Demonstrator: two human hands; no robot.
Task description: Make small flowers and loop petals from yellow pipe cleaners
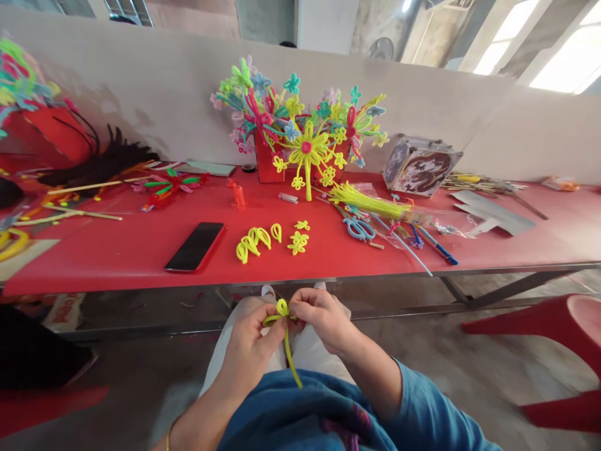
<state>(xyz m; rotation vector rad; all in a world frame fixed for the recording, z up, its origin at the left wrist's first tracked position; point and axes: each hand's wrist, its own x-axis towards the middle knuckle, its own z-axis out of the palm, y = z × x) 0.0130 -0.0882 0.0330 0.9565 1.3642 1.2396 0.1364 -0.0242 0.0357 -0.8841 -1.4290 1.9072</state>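
Above my lap, my left hand point(256, 338) and my right hand point(320, 315) pinch a yellow-green pipe cleaner point(292, 357) between them. A small loop in it stands up between my fingertips, and one long end hangs down toward my shirt. On the table ahead lie several bent yellow pipe cleaner loops point(253, 242), with small yellow pipe cleaner flowers point(298, 243) to their right. Behind them stands a large yellow pipe cleaner flower point(307, 147) with a pink centre, in front of a red box of many-coloured flowers point(270, 156).
A black phone point(196, 246) lies left of the loops. To the right are blue-handled scissors point(359, 229) beside a bundle of yellow pipe cleaners point(370, 199). A patterned box point(420, 164) stands farther back. Red stools point(554, 326) flank the metal-framed table point(141, 263).
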